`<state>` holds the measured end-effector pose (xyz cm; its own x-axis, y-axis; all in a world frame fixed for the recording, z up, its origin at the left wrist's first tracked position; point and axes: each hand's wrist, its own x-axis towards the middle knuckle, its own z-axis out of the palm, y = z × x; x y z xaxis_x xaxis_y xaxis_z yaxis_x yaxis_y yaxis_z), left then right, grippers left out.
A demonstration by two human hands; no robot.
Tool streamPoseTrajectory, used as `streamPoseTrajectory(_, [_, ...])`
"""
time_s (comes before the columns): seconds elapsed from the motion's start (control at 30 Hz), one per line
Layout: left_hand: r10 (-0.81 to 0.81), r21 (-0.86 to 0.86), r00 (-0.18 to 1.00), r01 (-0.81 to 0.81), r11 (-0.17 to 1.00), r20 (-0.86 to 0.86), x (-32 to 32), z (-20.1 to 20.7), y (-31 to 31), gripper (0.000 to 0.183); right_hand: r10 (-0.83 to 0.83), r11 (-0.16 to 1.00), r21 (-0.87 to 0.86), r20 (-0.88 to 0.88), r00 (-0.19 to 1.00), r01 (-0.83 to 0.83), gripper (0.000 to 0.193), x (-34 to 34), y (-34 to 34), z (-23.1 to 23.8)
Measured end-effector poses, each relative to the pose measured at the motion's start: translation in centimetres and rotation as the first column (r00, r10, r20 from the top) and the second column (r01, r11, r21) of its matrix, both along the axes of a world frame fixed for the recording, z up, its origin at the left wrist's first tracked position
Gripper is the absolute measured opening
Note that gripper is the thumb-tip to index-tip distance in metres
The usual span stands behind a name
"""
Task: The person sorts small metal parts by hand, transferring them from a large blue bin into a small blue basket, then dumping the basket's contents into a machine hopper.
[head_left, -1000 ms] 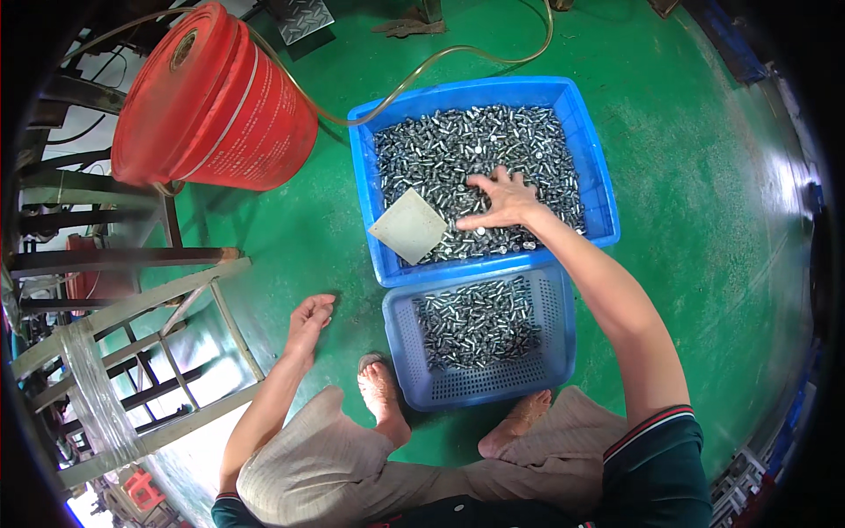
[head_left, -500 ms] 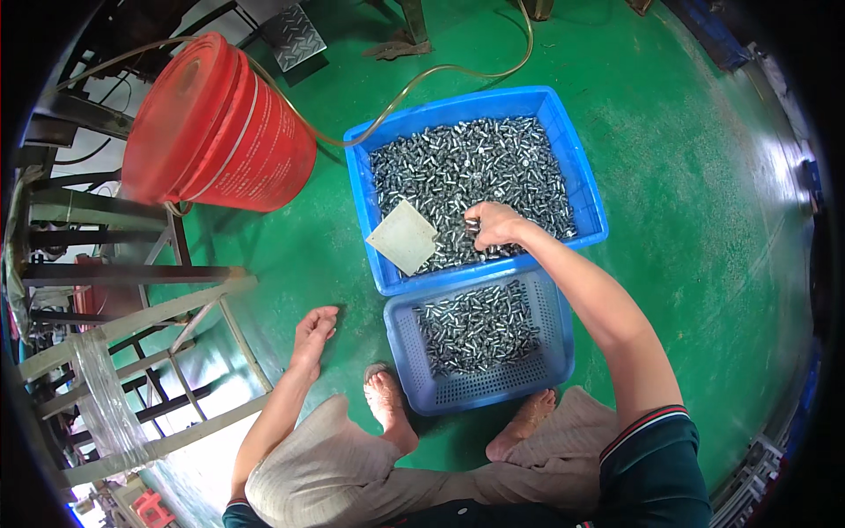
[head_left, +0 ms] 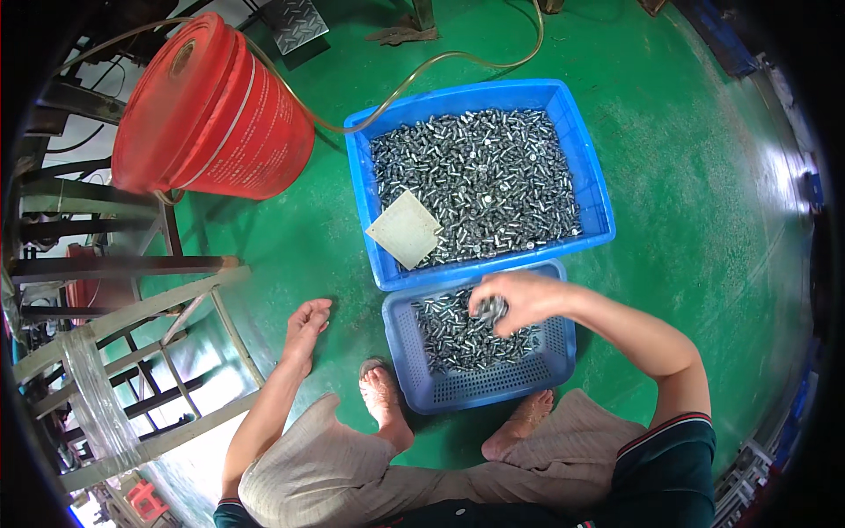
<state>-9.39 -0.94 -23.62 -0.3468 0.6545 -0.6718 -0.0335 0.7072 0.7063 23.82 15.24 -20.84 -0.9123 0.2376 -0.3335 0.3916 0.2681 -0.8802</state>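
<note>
Metal pins (head_left: 491, 307) fill my right hand (head_left: 528, 297), fingers curled.
Perforated basket (head_left: 482, 385) below: part-filled; blue bin (head_left: 593, 180) at twelve o'clock: plenty left. Left hand (head_left: 307, 326): half-open, seemingly empty.

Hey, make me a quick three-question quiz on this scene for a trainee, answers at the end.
1. Which hand holds a handful of metal pieces, and above what container?
2. True or false: one hand is gripping the pale square plate.
3. Pick one. The lidded bucket is: A) yellow, B) red, C) white.

Key:
1. The right hand, above the perforated basket.
2. False; neither hand touches it. It lies at the left side of the bright blue bin.
3. B.
</note>
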Motion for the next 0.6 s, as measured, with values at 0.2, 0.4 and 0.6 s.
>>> streamPoseTrajectory(0.2, [0.027,0.006,0.998,-0.026,1.0,-0.055,0.2,0.2,0.3,0.019,-0.162,0.955,0.279,0.216,0.963,0.099,0.055,-3.1,8.0,0.3])
streamPoseTrajectory(0.4, [0.027,-0.002,1.0,-0.027,1.0,0.01,1.0,-0.6,-1.1,0.02,-0.455,0.822,0.521,0.358,0.815,0.23,0.1,-6.1,12.0,-8.1])
streamPoseTrajectory(0.6, [0.037,0.0,0.998,-0.037,0.999,-0.051,0.2,-0.5,-0.6,0.022,-0.295,0.859,0.512,0.482,0.825,0.009,0.094,-5.9,9.5,-7.0])
